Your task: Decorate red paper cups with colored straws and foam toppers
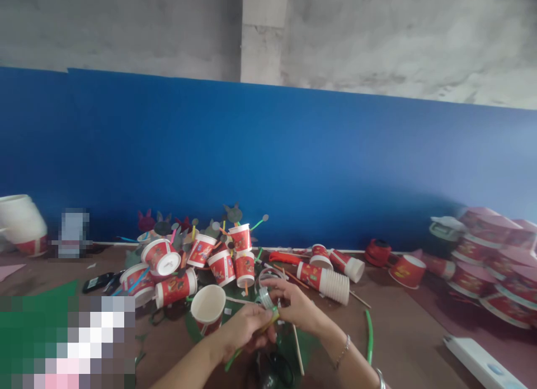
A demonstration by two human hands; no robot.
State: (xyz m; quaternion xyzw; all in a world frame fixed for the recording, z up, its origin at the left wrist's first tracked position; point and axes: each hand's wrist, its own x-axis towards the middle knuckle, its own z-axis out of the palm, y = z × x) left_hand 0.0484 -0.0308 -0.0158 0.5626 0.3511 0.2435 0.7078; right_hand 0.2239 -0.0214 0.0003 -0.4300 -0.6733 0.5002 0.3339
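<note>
Left hand is pinching green straw | right hand is gripping clear tape roll beside it | paper cups are lying heaped toward tabletop's back edge.

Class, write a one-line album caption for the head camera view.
Left hand and right hand hold a green straw over a brown table, red paper cups heaped behind.

Pixelated block btm left, blurred patch far left, white tub cut at left edge, bowl stacks cut at right, item betw. left hand & right hand too small to ID.
</note>
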